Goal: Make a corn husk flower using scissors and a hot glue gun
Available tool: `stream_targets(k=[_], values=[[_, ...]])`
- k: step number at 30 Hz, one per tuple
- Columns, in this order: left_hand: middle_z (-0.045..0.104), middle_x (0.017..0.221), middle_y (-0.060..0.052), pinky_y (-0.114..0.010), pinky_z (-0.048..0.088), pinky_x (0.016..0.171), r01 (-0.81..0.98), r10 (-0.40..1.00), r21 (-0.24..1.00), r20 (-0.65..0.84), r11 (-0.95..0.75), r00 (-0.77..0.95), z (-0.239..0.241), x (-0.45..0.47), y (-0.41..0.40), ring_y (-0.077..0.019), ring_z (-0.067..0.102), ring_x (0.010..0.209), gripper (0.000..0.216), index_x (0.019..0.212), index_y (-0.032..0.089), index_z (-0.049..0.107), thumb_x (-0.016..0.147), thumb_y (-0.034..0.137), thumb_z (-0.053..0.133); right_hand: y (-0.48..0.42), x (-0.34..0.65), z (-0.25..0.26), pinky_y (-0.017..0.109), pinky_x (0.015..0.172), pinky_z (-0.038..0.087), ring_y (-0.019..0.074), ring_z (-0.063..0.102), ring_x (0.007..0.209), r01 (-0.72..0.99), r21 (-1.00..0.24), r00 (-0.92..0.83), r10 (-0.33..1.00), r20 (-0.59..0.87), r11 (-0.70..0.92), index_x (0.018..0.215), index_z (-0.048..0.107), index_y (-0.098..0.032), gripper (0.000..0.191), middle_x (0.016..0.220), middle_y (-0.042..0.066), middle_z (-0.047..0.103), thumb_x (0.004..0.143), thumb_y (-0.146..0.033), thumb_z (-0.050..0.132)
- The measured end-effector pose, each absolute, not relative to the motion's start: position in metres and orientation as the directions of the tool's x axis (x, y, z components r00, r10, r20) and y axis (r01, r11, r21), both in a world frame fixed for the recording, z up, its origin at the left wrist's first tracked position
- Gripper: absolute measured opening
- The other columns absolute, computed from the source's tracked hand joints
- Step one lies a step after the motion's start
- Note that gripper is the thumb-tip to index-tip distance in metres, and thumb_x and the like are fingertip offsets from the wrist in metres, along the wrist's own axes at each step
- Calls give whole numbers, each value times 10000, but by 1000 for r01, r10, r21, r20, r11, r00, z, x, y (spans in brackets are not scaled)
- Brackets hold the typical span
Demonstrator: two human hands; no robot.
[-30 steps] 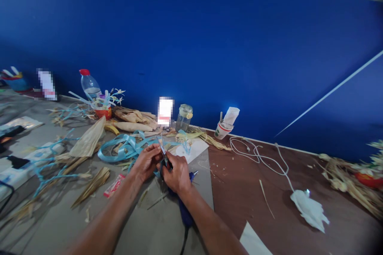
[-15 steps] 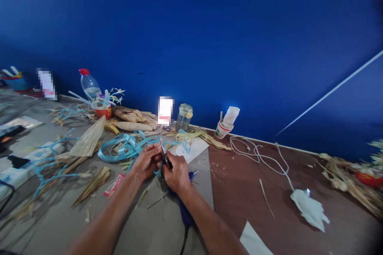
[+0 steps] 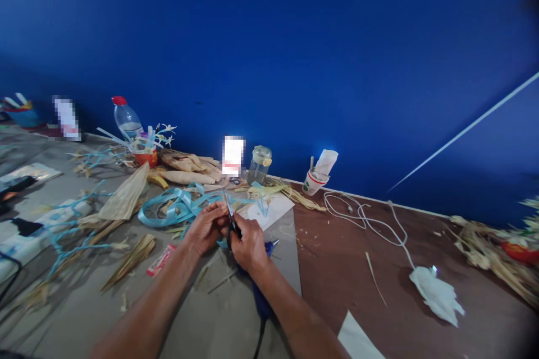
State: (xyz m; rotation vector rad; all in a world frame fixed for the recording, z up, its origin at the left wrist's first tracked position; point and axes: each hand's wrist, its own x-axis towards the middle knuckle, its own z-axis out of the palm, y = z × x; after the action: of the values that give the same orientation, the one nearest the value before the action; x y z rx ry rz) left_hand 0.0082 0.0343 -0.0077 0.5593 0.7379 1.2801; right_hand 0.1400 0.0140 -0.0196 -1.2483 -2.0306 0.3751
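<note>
Light blue ribbon (image 3: pixel 168 207) is lying in loose loops on the grey worktop (image 3: pixel 126 303) just behind the hands, with one strand running in between them. The right hand (image 3: pixel 248 244) is gripping a small pair of black-handled scissors (image 3: pixel 229 213), fingers curled tight around the handles and blades pointing up and away. The left hand (image 3: pixel 206 227) is pinching closed on that ribbon strand right beside the blades; I can't tell if the blades are touching it. A blue glue gun (image 3: pixel 261 297) is lying under the right wrist. The white card (image 3: pixel 233 156) is standing next to the glass jar (image 3: pixel 258 165) with its label blurred out. Print on the paper cup (image 3: pixel 312 182) and the red sachet (image 3: pixel 159 261) is too small to read.
</note>
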Motion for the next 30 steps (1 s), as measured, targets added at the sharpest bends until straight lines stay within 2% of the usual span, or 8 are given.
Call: stream_targets(k=[7, 10, 13, 16, 20, 23, 25, 30], values=[[425, 423, 69, -172, 362, 374, -636, 978, 744, -182, 204, 101, -6, 8, 34, -63, 388, 389, 239, 633, 154, 562, 584, 237, 781, 15, 140, -18, 290, 721, 388, 215, 626, 760, 664, -588, -272, 882, 385, 461, 983, 644, -175, 262, 792, 63, 710, 773, -139, 491], [426, 435, 69, -176, 366, 382, -644, 977, 737, -190, 205, 94, -6, 8, 34, -64, 391, 400, 237, 638, 152, 566, 580, 231, 782, 15, 141, -17, 295, 717, 398, 214, 624, 739, 630, -634, -261, 891, 371, 448, 936, 652, -174, 234, 758, 58, 698, 766, -129, 499], [491, 516, 57, -163, 370, 415, -657, 980, 730, -186, 188, 74, -6, 9, 36, -35, 380, 413, 221, 664, 137, 589, 570, 196, 780, 18, 141, -20, 285, 707, 427, 201, 628, 738, 468, -783, -203, 912, 355, 409, 938, 652, -181, 182, 775, 44, 688, 795, -203, 542], [518, 550, 44, -156, 371, 453, -605, 978, 776, -206, 179, 25, -7, 12, 37, -27, 401, 439, 204, 631, 130, 595, 540, 160, 775, 25, 142, -25, 268, 683, 463, 174, 620, 741, 205, -923, -70, 946, 317, 325, 1070, 617, -177, 298, 876, 47, 679, 796, -289, 581], [530, 527, 24, -166, 343, 460, -425, 967, 870, -243, 250, 71, -9, 18, 36, -57, 452, 474, 195, 585, 137, 576, 521, 168, 757, 35, 148, -27, 243, 583, 452, 139, 543, 659, 40, -965, 74, 962, 263, 261, 1171, 553, -165, 446, 869, 37, 648, 749, -290, 618], [489, 475, 41, -170, 230, 404, -249, 952, 924, -251, 290, 176, -11, 20, 33, -44, 362, 410, 177, 601, 140, 573, 559, 202, 733, 38, 152, -25, 219, 520, 415, 121, 496, 622, 47, -961, 112, 955, 275, 272, 1173, 542, -170, 458, 862, 27, 637, 732, -264, 618], [468, 460, 51, -178, 185, 394, -172, 943, 942, -247, 287, 224, -11, 21, 32, -41, 329, 392, 170, 608, 141, 571, 565, 203, 723, 40, 155, -25, 225, 552, 433, 122, 513, 631, 88, -957, 135, 949, 286, 276, 1133, 567, -161, 414, 820, 19, 628, 729, -246, 602], [479, 473, 52, -172, 230, 412, -234, 962, 938, -224, 256, 155, -13, 21, 33, -52, 377, 407, 194, 635, 148, 566, 580, 236, 730, 40, 154, -27, 256, 635, 476, 133, 559, 652, 133, -969, 188, 954, 233, 210, 1128, 566, -125, 409, 772, 22, 614, 744, -262, 581]])
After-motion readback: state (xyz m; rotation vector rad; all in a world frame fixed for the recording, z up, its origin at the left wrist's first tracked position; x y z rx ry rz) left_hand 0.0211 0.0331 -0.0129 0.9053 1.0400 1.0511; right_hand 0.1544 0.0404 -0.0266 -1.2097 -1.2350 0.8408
